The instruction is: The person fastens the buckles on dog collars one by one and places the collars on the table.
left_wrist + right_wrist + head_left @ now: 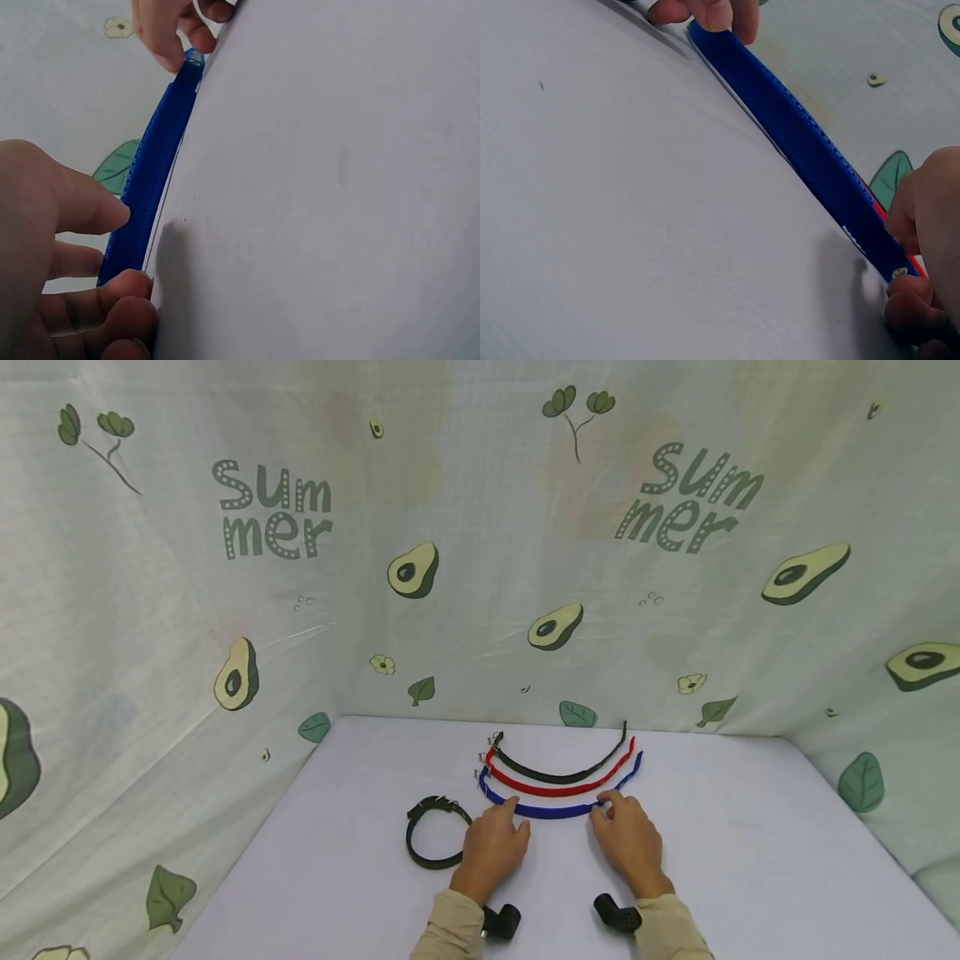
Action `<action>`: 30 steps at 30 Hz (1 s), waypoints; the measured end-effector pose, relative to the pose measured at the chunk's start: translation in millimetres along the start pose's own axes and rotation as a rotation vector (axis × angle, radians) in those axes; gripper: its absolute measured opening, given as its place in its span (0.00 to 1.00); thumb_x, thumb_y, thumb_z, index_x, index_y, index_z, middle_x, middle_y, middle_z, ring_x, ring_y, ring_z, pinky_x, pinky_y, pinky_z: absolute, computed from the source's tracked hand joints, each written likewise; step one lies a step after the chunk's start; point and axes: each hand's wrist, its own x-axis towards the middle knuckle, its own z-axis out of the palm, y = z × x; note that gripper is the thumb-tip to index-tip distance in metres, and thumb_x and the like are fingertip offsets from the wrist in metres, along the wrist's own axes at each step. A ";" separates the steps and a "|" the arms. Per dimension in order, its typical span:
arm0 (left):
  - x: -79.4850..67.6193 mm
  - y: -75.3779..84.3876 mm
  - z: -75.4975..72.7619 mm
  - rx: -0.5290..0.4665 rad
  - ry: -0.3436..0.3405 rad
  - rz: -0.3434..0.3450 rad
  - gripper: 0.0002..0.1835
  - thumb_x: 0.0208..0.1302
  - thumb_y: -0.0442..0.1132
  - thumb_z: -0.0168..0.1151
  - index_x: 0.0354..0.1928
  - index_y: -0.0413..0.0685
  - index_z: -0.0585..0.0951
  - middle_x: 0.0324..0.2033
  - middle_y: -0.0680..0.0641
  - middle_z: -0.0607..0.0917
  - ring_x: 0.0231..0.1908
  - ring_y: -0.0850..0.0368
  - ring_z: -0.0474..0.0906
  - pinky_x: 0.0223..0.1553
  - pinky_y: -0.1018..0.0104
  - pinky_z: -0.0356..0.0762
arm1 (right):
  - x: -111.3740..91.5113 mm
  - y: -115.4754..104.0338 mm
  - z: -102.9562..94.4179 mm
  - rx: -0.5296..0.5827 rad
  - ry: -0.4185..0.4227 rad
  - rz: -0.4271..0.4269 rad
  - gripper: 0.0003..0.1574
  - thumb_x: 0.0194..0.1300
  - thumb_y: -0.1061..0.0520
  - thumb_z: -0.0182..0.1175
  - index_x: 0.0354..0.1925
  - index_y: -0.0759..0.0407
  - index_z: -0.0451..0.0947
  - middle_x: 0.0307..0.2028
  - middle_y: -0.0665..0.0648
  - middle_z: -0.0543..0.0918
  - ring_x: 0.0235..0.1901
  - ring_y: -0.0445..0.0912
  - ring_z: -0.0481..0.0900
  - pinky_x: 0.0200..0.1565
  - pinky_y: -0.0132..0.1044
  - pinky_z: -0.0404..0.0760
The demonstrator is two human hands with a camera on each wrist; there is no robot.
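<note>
A blue collar (553, 813) lies in a curve on the white table, nearest the hands. The left hand (495, 842) has its fingertips about its left part. In the left wrist view, this hand's fingers lie on both sides of the blue strap. Near the collar's right end, the right hand (627, 837) pinches the strap between thumb and finger, beside a small metal rivet (899, 273). A red collar (551, 792) and a black collar (558, 777) curve behind the blue one, with metal fittings at their left ends.
Left of the left hand, another black collar (435, 863) forms a closed loop. Both wrists carry black devices, one on the left (502, 922) and one on the right (617, 913). A pale cloth (480, 510) printed with avocados surrounds the white table (337, 877).
</note>
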 end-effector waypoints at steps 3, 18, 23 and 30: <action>0.2 0.6 2.7 0.038 -0.005 0.013 0.24 0.64 0.46 0.67 0.59 0.43 0.82 0.38 0.44 0.87 0.36 0.48 0.85 0.41 0.51 0.83 | -0.3 -0.1 -1.2 0.021 0.007 0.014 0.12 0.64 0.52 0.61 0.43 0.56 0.83 0.31 0.54 0.78 0.27 0.50 0.76 0.28 0.47 0.73; 1.1 -2.5 6.9 0.051 0.099 0.097 0.09 0.59 0.37 0.72 0.41 0.49 0.84 0.32 0.48 0.82 0.28 0.51 0.81 0.29 0.59 0.79 | 1.9 0.8 -2.9 -0.014 -0.005 0.028 0.14 0.66 0.48 0.60 0.36 0.58 0.83 0.33 0.58 0.78 0.29 0.53 0.78 0.30 0.50 0.75; 0.0 -5.9 8.6 0.042 0.159 0.134 0.08 0.57 0.36 0.74 0.39 0.51 0.85 0.30 0.50 0.82 0.30 0.53 0.82 0.30 0.60 0.78 | 0.1 1.2 0.3 -0.002 0.043 0.014 0.12 0.65 0.50 0.61 0.34 0.57 0.82 0.33 0.58 0.77 0.29 0.54 0.78 0.30 0.51 0.75; -1.0 -5.1 1.5 0.076 0.220 0.110 0.08 0.58 0.41 0.75 0.39 0.58 0.86 0.27 0.54 0.85 0.29 0.55 0.83 0.24 0.62 0.74 | -1.7 0.1 3.1 0.044 0.118 -0.009 0.09 0.63 0.55 0.60 0.34 0.59 0.81 0.33 0.59 0.77 0.31 0.55 0.78 0.33 0.52 0.75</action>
